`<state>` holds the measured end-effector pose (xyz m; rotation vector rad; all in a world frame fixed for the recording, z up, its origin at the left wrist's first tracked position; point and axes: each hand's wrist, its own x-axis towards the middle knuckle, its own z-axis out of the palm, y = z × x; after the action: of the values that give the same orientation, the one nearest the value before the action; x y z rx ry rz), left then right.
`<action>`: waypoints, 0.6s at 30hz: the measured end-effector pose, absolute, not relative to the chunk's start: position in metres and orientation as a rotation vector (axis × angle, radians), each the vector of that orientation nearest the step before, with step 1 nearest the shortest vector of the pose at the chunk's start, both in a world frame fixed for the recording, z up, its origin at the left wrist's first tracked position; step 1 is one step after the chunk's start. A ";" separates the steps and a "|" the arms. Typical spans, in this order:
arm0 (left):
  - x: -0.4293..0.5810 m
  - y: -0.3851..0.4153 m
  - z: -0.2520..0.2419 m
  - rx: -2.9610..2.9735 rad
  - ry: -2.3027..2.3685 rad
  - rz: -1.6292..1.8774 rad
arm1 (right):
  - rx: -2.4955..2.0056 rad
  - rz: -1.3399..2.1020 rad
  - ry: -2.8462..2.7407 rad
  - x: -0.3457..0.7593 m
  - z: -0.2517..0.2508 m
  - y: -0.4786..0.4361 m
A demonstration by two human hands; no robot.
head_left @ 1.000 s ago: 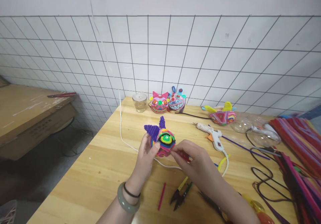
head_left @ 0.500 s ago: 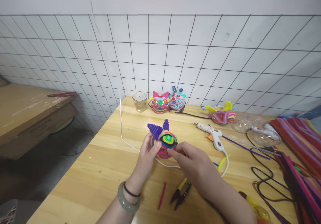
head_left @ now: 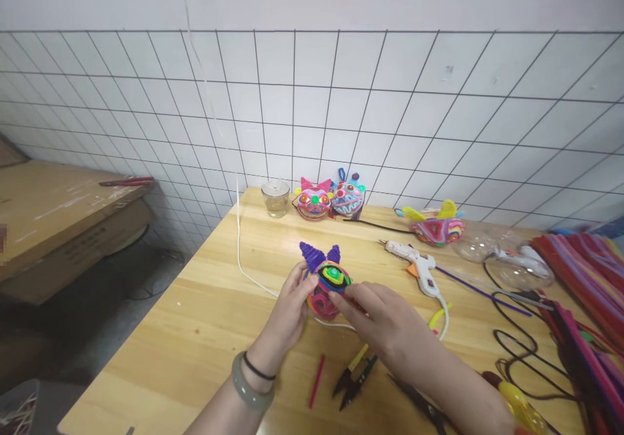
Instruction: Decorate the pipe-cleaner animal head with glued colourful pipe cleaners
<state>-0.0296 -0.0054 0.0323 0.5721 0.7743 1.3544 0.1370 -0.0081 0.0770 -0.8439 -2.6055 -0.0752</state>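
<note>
The pipe-cleaner figure (head_left: 329, 281) shows purple ears (head_left: 312, 257) and a green eye (head_left: 333, 275) ringed yellow and black, with pink and orange bands. The pink-eared mask (head_left: 314, 203) has orange eyes and a green nose; the light-blue mask (head_left: 348, 197) bears a pale zigzag. The glue gun (head_left: 424, 266) is white, its trigger (head_left: 412, 270) orange. Dark lines grid the white wall (head_left: 274, 103); the tabletop (head_left: 205, 331) is pale, wood-grained; the bangle (head_left: 238, 376) is grey-green.

Your bare left hand (head_left: 289, 308) cups inward, thumb (head_left: 306, 287) laid forward; your bare right hand (head_left: 387, 321) arches from a slanting bare forearm (head_left: 453, 376), fingers (head_left: 363, 293) bent.
</note>
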 end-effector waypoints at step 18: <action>-0.030 -0.005 0.031 0.596 0.752 1.301 | -0.731 -0.246 -2.723 0.139 0.083 -0.012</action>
<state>-0.0299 -0.0048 0.0309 0.5963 0.7517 1.3009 0.1390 -0.0121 0.0833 -0.7306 -2.7235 -0.2455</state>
